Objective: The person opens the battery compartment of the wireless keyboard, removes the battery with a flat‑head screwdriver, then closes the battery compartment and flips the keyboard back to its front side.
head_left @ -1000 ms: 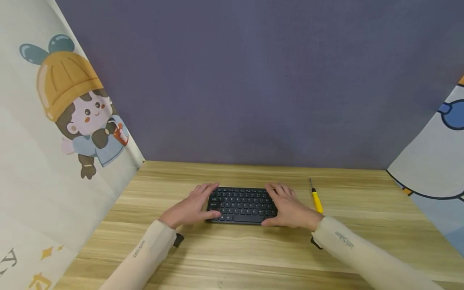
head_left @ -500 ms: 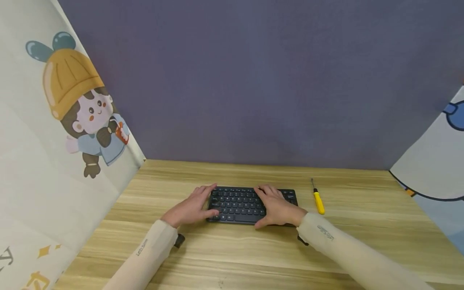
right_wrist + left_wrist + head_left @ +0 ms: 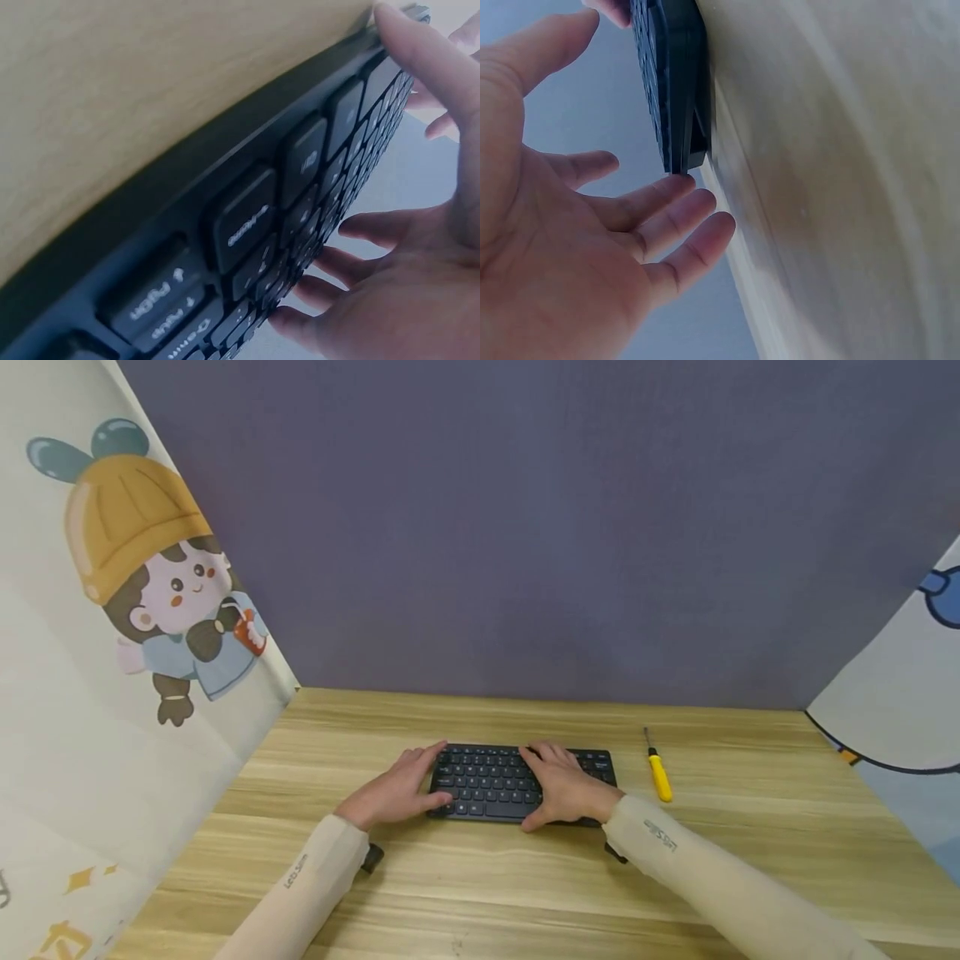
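A black compact keyboard lies flat on the wooden table. At its left end, my left hand spreads thumb and fingers over the corners. In the left wrist view, the fingers of that hand are relaxed beside the keyboard's end, with a fingertip at or near its corner. Over the right half of the keys lies my right hand, hiding part of them. Its thumb is at the keyboard's front edge in the right wrist view, while the other fingers of the hand stretch across the keys.
A yellow-handled screwdriver lies right of the keyboard, its tip toward the back. The wooden table meets a dark grey-purple backdrop behind. A white panel with a cartoon figure stands at the left, another printed panel at the right.
My right hand has moved left over the keyboard, from near its right end to nearer its middle, uncovering the right-hand keys. The left hand and keyboard have stayed nearly in place.
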{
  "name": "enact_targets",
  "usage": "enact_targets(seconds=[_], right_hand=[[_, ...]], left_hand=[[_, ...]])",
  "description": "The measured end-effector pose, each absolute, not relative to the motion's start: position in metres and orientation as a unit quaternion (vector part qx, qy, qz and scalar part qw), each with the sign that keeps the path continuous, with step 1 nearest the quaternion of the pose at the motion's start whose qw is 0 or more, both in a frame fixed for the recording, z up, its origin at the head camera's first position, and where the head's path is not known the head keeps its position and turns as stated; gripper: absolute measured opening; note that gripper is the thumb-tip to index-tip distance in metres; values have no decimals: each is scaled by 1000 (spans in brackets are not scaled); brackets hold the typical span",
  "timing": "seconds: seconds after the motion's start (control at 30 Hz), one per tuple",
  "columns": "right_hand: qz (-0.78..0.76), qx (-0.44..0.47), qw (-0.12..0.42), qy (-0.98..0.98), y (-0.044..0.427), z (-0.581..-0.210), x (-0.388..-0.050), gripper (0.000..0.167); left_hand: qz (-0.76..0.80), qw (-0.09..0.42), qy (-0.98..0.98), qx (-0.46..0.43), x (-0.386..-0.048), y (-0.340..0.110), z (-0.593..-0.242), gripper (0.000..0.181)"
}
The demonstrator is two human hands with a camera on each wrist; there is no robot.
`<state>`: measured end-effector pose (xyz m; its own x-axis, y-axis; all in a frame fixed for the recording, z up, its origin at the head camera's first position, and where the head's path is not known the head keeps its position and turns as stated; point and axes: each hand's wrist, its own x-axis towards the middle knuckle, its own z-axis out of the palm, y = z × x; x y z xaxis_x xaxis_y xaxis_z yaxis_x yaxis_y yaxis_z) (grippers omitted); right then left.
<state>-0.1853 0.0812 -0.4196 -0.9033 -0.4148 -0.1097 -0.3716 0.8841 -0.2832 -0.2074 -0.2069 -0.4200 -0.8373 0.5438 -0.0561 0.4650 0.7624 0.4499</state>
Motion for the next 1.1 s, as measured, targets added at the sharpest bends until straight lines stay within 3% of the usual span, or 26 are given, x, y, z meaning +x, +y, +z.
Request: enact_targets(seconds=[0.67, 1.1], right_hand=[[-124, -208, 87, 966, 83, -421, -203, 120], [-183, -219, 93, 954, 81, -407, -200, 117]], left_hand=[[275, 113, 920, 254, -214, -202, -420, 86], [316, 48, 900, 298, -207, -216, -405, 89]])
